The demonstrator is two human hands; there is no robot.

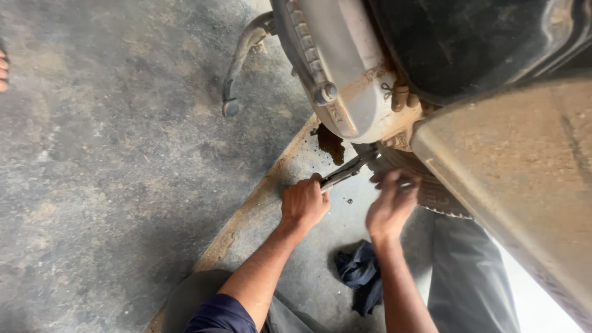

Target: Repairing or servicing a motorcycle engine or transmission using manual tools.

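My left hand (303,202) is shut on the handle of a metal wrench (347,169) whose far end reaches under the grey engine casing (345,74) of a scooter. My right hand (392,203) is blurred, fingers spread near the wrench head and the ribbed tyre (439,196); whether it holds anything is unclear. A dark oil stain (330,143) lies on the floor below the casing.
A kick-start lever (237,61) sticks out to the left of the engine. A dusty body panel (524,172) overhangs on the right. A dark blue rag (361,274) lies on the concrete floor between my arms. Someone's toes (3,71) show at the left edge.
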